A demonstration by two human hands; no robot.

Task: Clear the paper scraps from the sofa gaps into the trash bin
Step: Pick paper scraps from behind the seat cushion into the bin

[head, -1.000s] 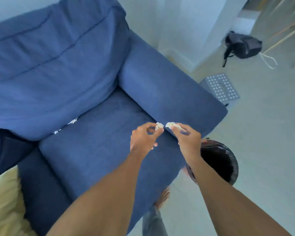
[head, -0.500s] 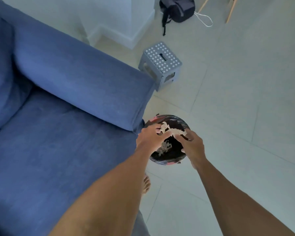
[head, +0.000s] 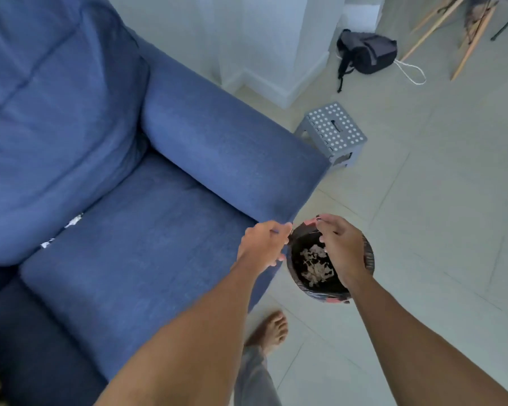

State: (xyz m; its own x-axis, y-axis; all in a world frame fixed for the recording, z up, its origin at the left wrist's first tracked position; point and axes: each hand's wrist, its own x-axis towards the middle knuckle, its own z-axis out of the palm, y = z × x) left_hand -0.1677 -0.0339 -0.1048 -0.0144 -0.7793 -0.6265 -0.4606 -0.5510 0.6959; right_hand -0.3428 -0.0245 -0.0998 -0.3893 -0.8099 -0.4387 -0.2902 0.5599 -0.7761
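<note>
The blue sofa (head: pixel 147 244) fills the left of the view. White paper scraps (head: pixel 74 221) still poke out of the gap between its back cushion and seat, with more scraps (head: pixel 46 244) lower left. The round trash bin (head: pixel 320 295) with a black liner stands on the floor at the sofa's front right corner and has a heap of scraps (head: pixel 314 265) inside. My right hand (head: pixel 342 250) hovers over the bin's mouth, fingers pointing down and apart, holding nothing. My left hand (head: pixel 261 244) is at the bin's left rim, loosely curled, with no scrap visible in it.
A grey dotted step stool (head: pixel 333 133) stands beside the sofa's armrest (head: pixel 232 153). A black backpack (head: pixel 364 52) lies by the white wall, wooden chair legs (head: pixel 467 39) beyond it. My bare foot (head: pixel 270 329) is on the tiled floor beside the sofa.
Both hands carried scraps from the sofa seat to the bin and let them go; the scraps now lie in the bin. The view swung back towards the sofa.
</note>
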